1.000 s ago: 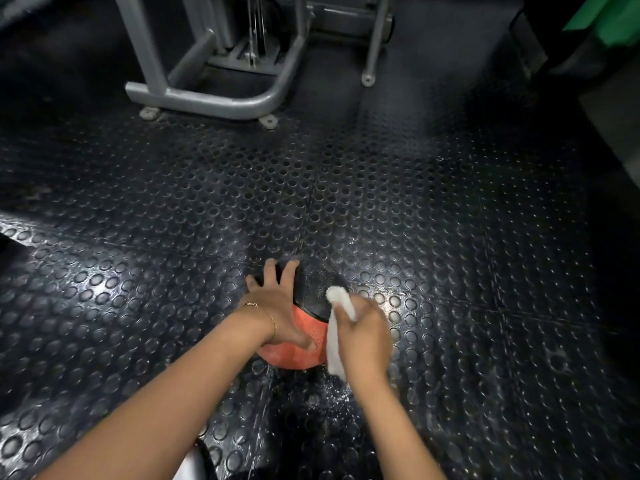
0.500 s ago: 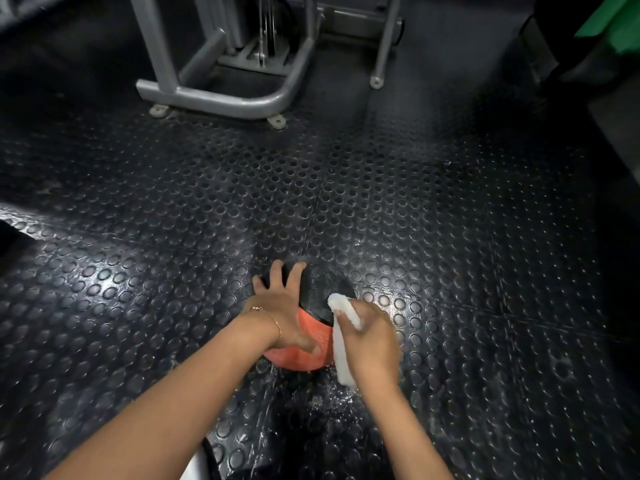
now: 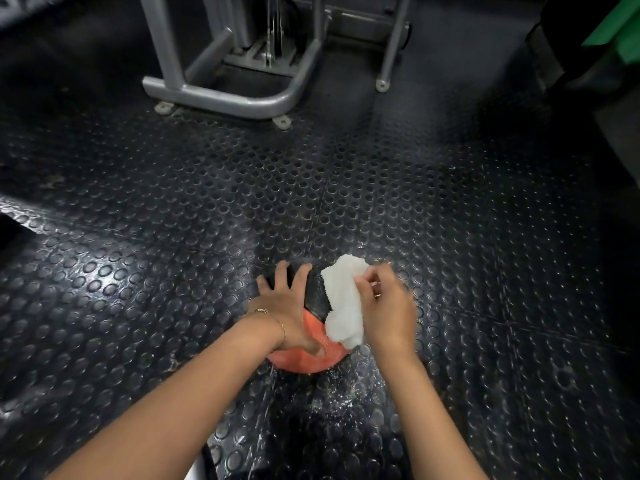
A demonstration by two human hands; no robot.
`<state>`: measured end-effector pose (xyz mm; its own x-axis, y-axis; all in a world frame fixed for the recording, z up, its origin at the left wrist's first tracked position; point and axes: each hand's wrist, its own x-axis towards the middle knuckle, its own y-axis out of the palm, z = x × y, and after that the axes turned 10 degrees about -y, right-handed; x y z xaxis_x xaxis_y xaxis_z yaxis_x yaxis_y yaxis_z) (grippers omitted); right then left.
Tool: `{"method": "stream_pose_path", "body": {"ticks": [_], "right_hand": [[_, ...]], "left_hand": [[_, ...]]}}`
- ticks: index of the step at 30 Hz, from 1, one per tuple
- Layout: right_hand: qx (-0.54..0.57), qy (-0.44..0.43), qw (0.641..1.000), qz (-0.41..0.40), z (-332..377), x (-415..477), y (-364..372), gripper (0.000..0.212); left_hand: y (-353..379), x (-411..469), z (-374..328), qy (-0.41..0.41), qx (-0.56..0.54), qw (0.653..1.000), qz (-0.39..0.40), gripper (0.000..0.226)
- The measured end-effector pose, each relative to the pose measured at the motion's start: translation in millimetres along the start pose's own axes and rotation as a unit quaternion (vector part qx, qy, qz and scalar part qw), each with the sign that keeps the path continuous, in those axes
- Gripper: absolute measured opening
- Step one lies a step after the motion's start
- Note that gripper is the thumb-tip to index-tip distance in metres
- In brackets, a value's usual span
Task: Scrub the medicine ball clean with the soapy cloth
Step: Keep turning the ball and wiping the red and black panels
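Observation:
A black and orange medicine ball (image 3: 313,299) rests on the studded rubber floor, low in the middle of the view. My left hand (image 3: 285,306) lies flat on its left side with fingers spread, steadying it. My right hand (image 3: 388,306) grips a white wet cloth (image 3: 344,303) and presses it against the ball's top right. The cloth hangs down over the orange half. Both hands hide much of the ball.
Soapy water wets the black studded floor (image 3: 339,393) in front of the ball. A grey metal frame of a gym machine (image 3: 239,95) stands at the back. A dark object with a green patch (image 3: 616,32) sits at the top right.
My right hand has slid the cloth up and away over the ball's top right, so more of the cloth shows. My left hand has stayed on the ball.

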<state>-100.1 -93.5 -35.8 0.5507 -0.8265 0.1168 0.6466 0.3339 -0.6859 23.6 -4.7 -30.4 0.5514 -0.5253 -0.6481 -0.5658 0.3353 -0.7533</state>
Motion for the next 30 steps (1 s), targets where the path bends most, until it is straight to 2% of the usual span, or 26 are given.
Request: {"method": "stream_pose_path", "body": {"ticks": [3, 4, 8, 14, 17, 20, 25, 30], "right_hand": [[-0.006, 0.054, 0.989, 0.137, 5.0, -9.3, 6.2, 0.058], [-0.032, 0.059, 0.984, 0.164, 2.9, -10.6, 8.5, 0.063], [0.042, 0.068, 0.994, 0.08, -6.3, -6.0, 13.1, 0.046], [0.104, 0.039, 0.993, 0.035, -2.7, -39.4, 21.1, 0.038], [0.074, 0.07, 0.995, 0.0, -21.4, -23.1, 25.3, 0.032], [0.059, 0.1, 0.993, -0.002, -26.2, -13.1, 26.6, 0.033], [0.084, 0.044, 0.995, 0.017, -9.3, -33.2, 23.6, 0.036], [0.072, 0.127, 0.989, -0.012, -33.9, -16.8, 27.6, 0.033]], "left_hand": [[0.7, 0.9, 0.4, -0.001, -0.007, 1.0, 0.007, 0.137], [2.2, 0.7, 1.1, 0.001, -0.003, 1.0, 0.007, 0.137], [3.5, 1.5, 2.7, 0.008, 0.01, 1.0, 0.006, 0.139], [1.8, 4.1, 4.9, 0.009, 0.0, 1.0, 0.005, 0.139], [6.0, 1.0, 6.2, 0.01, 0.014, 1.0, 0.004, 0.138], [4.9, 1.1, 4.3, 0.01, 0.006, 1.0, 0.003, 0.139], [6.0, 0.7, 5.4, 0.009, 0.011, 1.0, -0.009, 0.138], [12.2, -3.5, 6.0, 0.014, 0.031, 0.999, -0.015, 0.137]]}}
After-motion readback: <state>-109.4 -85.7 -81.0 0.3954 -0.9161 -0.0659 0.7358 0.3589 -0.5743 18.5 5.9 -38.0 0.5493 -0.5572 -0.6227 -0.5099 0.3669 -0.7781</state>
